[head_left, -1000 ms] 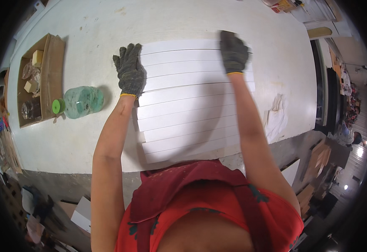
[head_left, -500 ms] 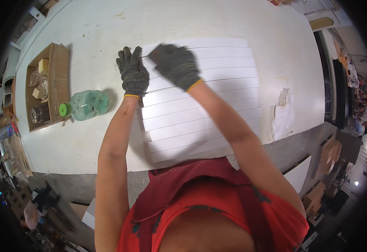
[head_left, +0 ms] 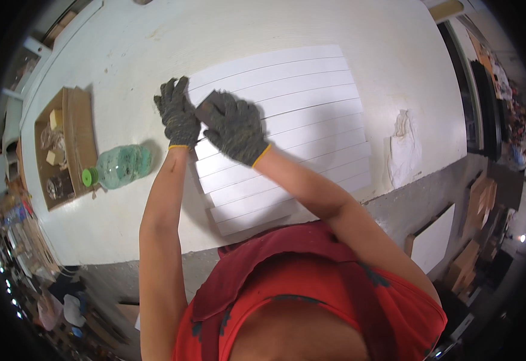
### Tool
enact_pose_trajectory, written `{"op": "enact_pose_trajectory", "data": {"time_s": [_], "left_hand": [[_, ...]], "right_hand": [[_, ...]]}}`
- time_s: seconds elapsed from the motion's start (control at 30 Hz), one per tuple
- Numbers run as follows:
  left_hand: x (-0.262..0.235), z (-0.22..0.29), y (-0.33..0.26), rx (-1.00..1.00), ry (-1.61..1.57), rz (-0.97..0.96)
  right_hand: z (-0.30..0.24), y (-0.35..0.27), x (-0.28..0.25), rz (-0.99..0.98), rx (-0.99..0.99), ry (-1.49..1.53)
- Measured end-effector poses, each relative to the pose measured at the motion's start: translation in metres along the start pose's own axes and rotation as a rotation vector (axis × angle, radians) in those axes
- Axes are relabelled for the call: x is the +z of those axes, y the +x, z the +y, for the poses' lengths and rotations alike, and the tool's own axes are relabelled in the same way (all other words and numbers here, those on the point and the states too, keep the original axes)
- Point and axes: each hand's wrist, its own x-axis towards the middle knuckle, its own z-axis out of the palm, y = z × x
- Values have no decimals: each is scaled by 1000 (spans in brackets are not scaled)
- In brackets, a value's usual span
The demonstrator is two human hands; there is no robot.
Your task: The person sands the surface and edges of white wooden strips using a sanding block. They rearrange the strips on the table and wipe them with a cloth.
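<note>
Several long white strips [head_left: 311, 123] lie side by side on the white table, running left to right, their left ends slightly uneven. My left hand [head_left: 177, 114], in a dark knitted glove with a yellow cuff, rests at the left ends of the far strips. Its fingers are stretched out and it holds nothing. My right hand [head_left: 237, 127], gloved the same way, grips a small dark brown block [head_left: 209, 109] over the strips' left ends, close beside my left hand. The block's underside is hidden.
On the left stand an open cardboard box [head_left: 82, 141] with pale blocks and a jar inside, and a greenish plastic bottle [head_left: 124, 165] lying with its green cap towards the box. A crumpled white cloth [head_left: 403, 150] lies on the right. The table's near edge [head_left: 124, 263] runs before me.
My right hand has come nearer to me with the dark brown block, along the strips' left ends. My left hand stays by the ends. The whole view has tilted slightly.
</note>
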Motion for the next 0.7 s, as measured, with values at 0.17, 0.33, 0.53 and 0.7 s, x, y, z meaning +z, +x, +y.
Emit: {"op": "enact_pose_trajectory", "data": {"time_s": [0.17,0.33,0.53,0.7], "left_hand": [[-3,0,5,55,26,1],[6,10,8,54,-8,23],[3,1,4,42,-6,-1],[-2,-3,4,38,-39,-16]], "right_hand": [[121,-26,-22,68,60,-269],[231,-38,-89,131,634,-701],[19,-47,-15,61,115,-2],[62,-76,-48,-18,159,-93]]}}
